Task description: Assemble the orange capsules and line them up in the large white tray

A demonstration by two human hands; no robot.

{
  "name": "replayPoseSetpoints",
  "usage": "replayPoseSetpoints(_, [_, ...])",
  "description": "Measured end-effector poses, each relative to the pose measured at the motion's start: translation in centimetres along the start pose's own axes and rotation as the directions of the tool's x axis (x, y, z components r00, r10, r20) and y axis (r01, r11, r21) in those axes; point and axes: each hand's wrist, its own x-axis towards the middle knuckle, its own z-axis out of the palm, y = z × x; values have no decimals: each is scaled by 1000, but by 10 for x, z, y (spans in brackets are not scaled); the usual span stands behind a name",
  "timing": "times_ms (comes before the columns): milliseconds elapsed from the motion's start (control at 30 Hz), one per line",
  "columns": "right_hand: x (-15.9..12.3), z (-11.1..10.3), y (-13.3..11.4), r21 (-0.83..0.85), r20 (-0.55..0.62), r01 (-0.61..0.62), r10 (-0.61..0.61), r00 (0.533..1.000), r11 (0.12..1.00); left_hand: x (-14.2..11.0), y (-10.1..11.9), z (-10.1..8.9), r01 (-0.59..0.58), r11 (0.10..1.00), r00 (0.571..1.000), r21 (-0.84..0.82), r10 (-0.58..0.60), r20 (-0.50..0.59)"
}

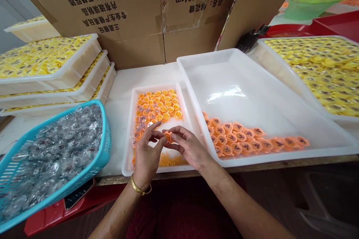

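The left hand (146, 155) and right hand (192, 147) meet with fingertips closed on one small orange cup (167, 137), held between them above the near half of the small white tray (128, 145). The cup looks too round and covered to tell a long axis. The large white tray (221, 74) lies just rightward, nearer the right hand.

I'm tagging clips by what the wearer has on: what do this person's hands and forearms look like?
Both the left hand and right hand are ungloved. A slim gold-coloured bangle circles the left wrist; the right wrist is bare. No sleeves cover the visible forearms.
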Motion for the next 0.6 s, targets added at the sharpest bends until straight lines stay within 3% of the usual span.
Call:
replayPoseSetpoints(367, [-1, 1, -2, -1, 13, 8, -8, 1000, 1000, 6, -5, 1, -20, 1000, 1000, -7, 20, 23])
replayPoseSetpoints(600, [0, 3, -1, -55, -47, 32, -35, 998, 998, 6, -3, 5, -62, 997, 998, 36, 61, 16])
